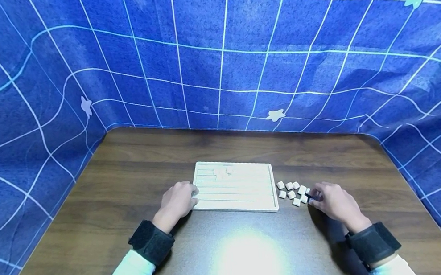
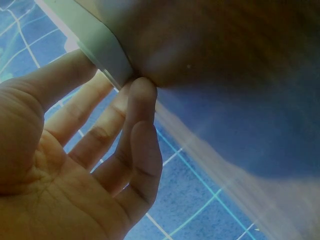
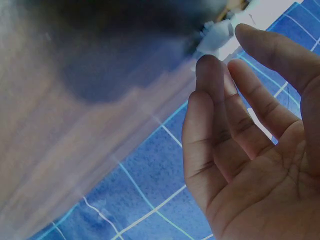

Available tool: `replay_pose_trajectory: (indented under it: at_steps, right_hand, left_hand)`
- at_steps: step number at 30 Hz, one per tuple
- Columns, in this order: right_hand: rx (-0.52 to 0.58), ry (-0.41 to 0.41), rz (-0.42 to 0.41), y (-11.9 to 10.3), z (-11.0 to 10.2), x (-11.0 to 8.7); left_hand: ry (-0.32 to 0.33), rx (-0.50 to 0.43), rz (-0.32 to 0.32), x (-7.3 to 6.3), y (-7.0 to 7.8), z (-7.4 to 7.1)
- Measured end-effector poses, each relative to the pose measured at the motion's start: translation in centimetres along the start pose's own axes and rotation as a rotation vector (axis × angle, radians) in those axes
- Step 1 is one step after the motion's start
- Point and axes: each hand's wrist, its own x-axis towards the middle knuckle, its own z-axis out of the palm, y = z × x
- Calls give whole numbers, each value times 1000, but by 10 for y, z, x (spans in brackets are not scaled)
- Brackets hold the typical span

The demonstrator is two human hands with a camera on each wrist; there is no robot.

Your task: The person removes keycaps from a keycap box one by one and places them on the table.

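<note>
A left hand (image 1: 176, 200) grips a white ridged tray (image 1: 246, 193) by its edge; a right hand (image 1: 337, 201) has white cubes (image 1: 291, 195) at its fingertips — whether one is pinched cannot be told. A stray nudge could scatter them across the wooden table (image 1: 154, 155).

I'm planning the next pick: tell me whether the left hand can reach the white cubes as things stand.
Probably not directly: the left hand is at the left edge of the white tray, which lies between it and the white cubes.
</note>
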Motion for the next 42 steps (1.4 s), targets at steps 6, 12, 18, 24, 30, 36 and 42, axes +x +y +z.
replay_pose_trajectory:
  at_steps: [6, 12, 18, 24, 30, 36, 42]
  right_hand:
    - [17, 63, -51, 0, 1, 10]
    - [1, 58, -70, -20, -5, 24]
    - [-9, 30, -67, -38, -6, 41]
    - [13, 39, -95, -50, 1, 59]
    - [40, 23, -129, -73, 9, 77]
    - [45, -20, -123, -92, 18, 92]
    - [67, -20, -159, -106, 26, 107]
  left_hand:
    - [-1, 7, -2, 1, 0, -1]
    - [6, -1, 1, 1, 1, 0]
    - [12, -6, -5, -1, -1, -1]
    - [19, -14, 5, 0, -1, 0]
    - [22, -29, 8, -1, 0, 2]
    - [27, -30, 0, -1, 1, 3]
    - [41, -22, 4, 0, 0, 2]
